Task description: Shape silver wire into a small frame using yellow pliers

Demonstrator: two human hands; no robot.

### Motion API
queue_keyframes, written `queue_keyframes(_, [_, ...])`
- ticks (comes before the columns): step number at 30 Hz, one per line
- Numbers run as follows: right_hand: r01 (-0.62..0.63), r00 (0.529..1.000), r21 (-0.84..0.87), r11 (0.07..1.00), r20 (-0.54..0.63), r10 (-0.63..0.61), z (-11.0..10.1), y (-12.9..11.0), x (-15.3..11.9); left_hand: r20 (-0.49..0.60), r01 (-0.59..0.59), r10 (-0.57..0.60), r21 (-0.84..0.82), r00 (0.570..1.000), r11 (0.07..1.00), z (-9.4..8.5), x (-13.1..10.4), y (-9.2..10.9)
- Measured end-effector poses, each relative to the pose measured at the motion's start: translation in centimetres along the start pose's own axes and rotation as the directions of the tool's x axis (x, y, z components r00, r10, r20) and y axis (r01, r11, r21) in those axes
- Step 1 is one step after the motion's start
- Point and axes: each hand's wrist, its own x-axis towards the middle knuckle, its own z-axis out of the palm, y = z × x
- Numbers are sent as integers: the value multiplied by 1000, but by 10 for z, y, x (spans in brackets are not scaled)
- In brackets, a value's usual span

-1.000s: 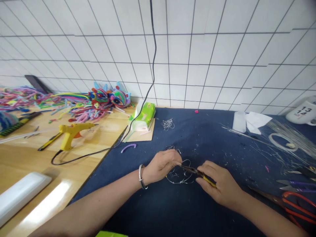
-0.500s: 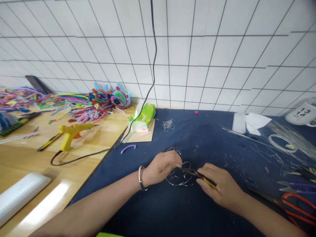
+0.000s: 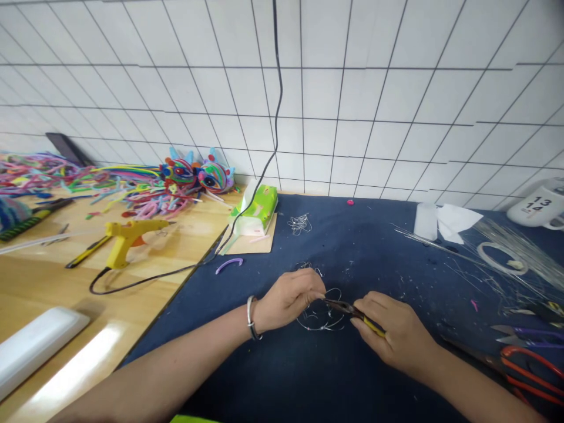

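My left hand [image 3: 288,298], with a silver bracelet [image 3: 251,317] at the wrist, is closed in a pinch on thin wire, part of which the fingers hide. My right hand [image 3: 396,329] is wrapped round the yellow and black handles of the pliers [image 3: 372,326]. The dark jaws point left and meet the left fingertips. Below and between the hands, a looped wire piece [image 3: 324,326] shows on the dark blue cloth [image 3: 273,376]. More small wire bits [image 3: 304,265] lie just behind my left hand.
At left are a yellow glue gun [image 3: 126,238], a cutter [image 3: 90,251] and coloured pipe cleaners [image 3: 150,202]. A tissue pack [image 3: 263,205] stands behind. To the right lie straight wires [image 3: 520,247], orange-handled scissors [image 3: 529,370] and a mug [image 3: 537,204]. A black cord [image 3: 277,100] hangs in front.
Both hands keep nearly the same pose and hold. The pliers have shifted very slightly, and the view has moved a little.
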Motion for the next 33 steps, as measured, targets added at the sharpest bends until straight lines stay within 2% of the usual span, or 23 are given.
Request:
queue_keyframes(11, [-42,997,-158,987,55,51,-4,-3,2,16,13,-14,60,1000,998,1,1,0])
queue_keyframes(17, [-63,990,-276,959,101,94,-14,-10,1,60,80,-87,105,994,991,4,2,3])
queue_keyframes(20, [-53,987,-336,941,123,100,-18,-12,0,40,119,-125,118,991,986,6,2,4])
queue_keyframes(25, [-54,992,-384,922,88,94,-18,-14,1,16,135,-138,120,990,983,7,2,6])
queue_keyframes(28, [-49,997,-415,909,28,67,-15,-16,2,-22,163,-162,151,987,975,7,3,10])
queue_keyframes(33, [-36,997,-540,841,-75,-5,-12,-22,2,-209,313,-268,224,940,923,7,3,15])
